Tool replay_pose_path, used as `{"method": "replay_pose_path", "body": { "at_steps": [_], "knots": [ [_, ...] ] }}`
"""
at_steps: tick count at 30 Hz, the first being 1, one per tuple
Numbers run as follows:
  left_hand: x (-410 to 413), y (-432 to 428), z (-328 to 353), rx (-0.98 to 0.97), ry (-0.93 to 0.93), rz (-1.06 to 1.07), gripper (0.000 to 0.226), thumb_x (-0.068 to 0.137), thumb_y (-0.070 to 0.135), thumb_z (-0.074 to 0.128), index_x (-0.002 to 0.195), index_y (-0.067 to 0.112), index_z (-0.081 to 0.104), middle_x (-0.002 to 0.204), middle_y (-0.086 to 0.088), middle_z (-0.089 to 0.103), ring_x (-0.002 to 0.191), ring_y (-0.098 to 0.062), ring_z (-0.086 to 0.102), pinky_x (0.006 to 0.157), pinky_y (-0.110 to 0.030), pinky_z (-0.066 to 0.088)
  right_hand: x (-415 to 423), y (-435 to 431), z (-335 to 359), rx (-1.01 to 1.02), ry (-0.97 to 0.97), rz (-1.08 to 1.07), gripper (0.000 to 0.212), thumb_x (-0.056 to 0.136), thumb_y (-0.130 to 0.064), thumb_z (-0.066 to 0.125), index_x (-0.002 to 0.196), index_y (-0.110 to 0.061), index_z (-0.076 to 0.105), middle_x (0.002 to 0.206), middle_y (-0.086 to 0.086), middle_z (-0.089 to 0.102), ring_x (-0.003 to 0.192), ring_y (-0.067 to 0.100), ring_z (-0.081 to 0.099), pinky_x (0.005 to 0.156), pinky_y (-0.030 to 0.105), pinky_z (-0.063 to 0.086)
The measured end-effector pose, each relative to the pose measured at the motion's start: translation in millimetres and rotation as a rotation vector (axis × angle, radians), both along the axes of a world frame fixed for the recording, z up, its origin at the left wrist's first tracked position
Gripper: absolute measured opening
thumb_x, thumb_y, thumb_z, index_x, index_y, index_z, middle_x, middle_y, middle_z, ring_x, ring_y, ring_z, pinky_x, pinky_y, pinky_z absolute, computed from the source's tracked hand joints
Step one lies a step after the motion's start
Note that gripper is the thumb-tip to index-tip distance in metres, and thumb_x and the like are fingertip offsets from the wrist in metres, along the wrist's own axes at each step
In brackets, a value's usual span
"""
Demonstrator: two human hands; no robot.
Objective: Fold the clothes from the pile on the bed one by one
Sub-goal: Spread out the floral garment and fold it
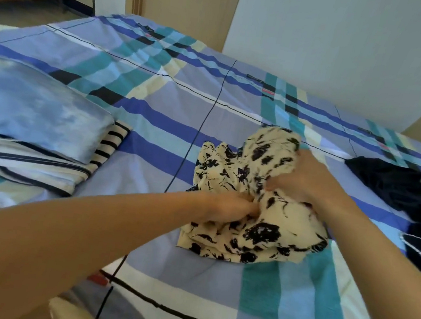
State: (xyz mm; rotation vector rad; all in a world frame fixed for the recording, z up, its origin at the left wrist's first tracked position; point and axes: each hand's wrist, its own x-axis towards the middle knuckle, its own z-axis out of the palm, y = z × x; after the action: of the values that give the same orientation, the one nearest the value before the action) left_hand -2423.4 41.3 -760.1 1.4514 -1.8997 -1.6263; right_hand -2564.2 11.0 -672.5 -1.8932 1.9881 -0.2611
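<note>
Cream fabric garment w/ black floral print (263,215) is bunched up mid-bed on the blue & teal plaid bedsheet (185,96). It is gripped by both hands: left hand (230,205) fingers curled into a fold at its near-left side, right hand (306,178) fingers closed round cloth nr the top. Dark navy clothes pile (395,185) is seen just to the right; pale blue folded garment (30,107) is laid on a cream striped garment (27,163) far left
</note>
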Motion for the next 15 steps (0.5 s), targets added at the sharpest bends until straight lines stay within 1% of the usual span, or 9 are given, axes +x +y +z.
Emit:
{"method": "replay_pose_path", "body": {
  "at_steps": [2,3,5,7,9,12,13,14,15],
  "knots": [
    [13.8,-6.0,2.7,0.075,0.001,-0.011,0.032,0.1,0.024,0.048,0.13,0.014,0.053,0.115,-0.008,0.066,0.096,-0.021,0.065,0.086,-0.034,0.055,30.8,2.6,1.2,-0.007,0.071,0.117,0.096,0.076,-0.048,0.079,0.151,-0.016,0.028,0.143,0.013,0.048,0.127,0.034,0.049,0.097,0.039,0.044],
    [23.2,-10.5,6.9,0.09,-0.012,-0.027,0.027,0.101,0.013,0.048,0.126,0.009,0.055,0.112,-0.009,0.067,0.094,-0.022,0.066,0.083,-0.032,0.056,43.1,4.5,-2.4,-0.003,0.081,0.161,0.093,0.079,-0.054,0.074,0.152,-0.017,0.029,0.148,0.011,0.045,0.13,0.033,0.048,0.099,0.04,0.043],
    [50.0,-22.0,18.0,0.118,-0.037,-0.023,0.032,0.096,-0.008,0.046,0.124,0.001,0.058,0.123,-0.011,0.065,0.114,-0.026,0.062,0.098,-0.033,0.05,62.4,4.4,-13.1,0.01,0.056,0.202,0.082,0.085,-0.062,0.061,0.15,-0.02,0.036,0.152,0.011,0.042,0.132,0.032,0.047,0.102,0.042,0.044],
    [82.0,-32.4,29.4,0.169,-0.024,0.041,0.039,0.087,-0.019,0.042,0.119,-0.006,0.062,0.123,-0.013,0.067,0.119,-0.028,0.062,0.103,-0.036,0.05,71.4,8.5,-20.3,0.013,-0.03,0.207,0.064,0.09,-0.061,0.05,0.141,-0.021,0.047,0.145,0.009,0.05,0.123,0.029,0.052,0.096,0.041,0.046],
    [109.5,-43.1,37.6,0.134,-0.084,0.158,0.035,0.085,-0.016,0.044,0.11,-0.008,0.067,0.114,-0.016,0.071,0.105,-0.027,0.071,0.096,-0.039,0.056,74.1,14.4,-25.6,0.056,-0.146,0.224,0.052,0.097,-0.052,0.045,0.135,-0.016,0.053,0.138,0.007,0.056,0.115,0.025,0.054,0.09,0.036,0.042],
    [128.0,-55.8,39.3,-0.067,-0.244,0.44,0.012,0.093,0.003,0.056,0.097,-0.002,0.067,0.094,-0.013,0.071,0.068,-0.021,0.07,0.066,-0.03,0.061,74.7,28.5,-35.7,0.113,-0.278,0.28,0.042,0.103,-0.038,0.044,0.132,-0.012,0.057,0.136,0.008,0.058,0.107,0.02,0.053,0.09,0.035,0.038],
    [125.5,-58.3,39.1,-0.101,-0.218,0.515,0.015,0.097,0.011,0.054,0.103,0.0,0.063,0.093,-0.013,0.07,0.066,-0.022,0.068,0.058,-0.029,0.06,75.8,34.7,-40.8,0.097,-0.291,0.306,0.041,0.103,-0.037,0.045,0.134,-0.014,0.056,0.137,0.007,0.058,0.109,0.02,0.053,0.093,0.034,0.039],
    [119.4,-59.8,38.8,-0.15,-0.17,0.556,0.022,0.099,0.021,0.052,0.11,0.003,0.059,0.098,-0.013,0.069,0.071,-0.023,0.067,0.058,-0.029,0.058,76.6,38.7,-49.5,0.064,-0.256,0.339,0.043,0.102,-0.039,0.045,0.138,-0.018,0.054,0.14,0.004,0.056,0.117,0.02,0.052,0.1,0.037,0.039],
    [112.2,-61.1,37.1,-0.27,-0.165,0.537,0.027,0.1,0.028,0.051,0.117,0.007,0.057,0.107,-0.012,0.067,0.08,-0.023,0.067,0.065,-0.031,0.057,77.9,43.5,-60.4,0.014,-0.178,0.378,0.047,0.102,-0.043,0.044,0.143,-0.021,0.05,0.147,0.001,0.051,0.128,0.021,0.047,0.108,0.04,0.036]
  ]
}}
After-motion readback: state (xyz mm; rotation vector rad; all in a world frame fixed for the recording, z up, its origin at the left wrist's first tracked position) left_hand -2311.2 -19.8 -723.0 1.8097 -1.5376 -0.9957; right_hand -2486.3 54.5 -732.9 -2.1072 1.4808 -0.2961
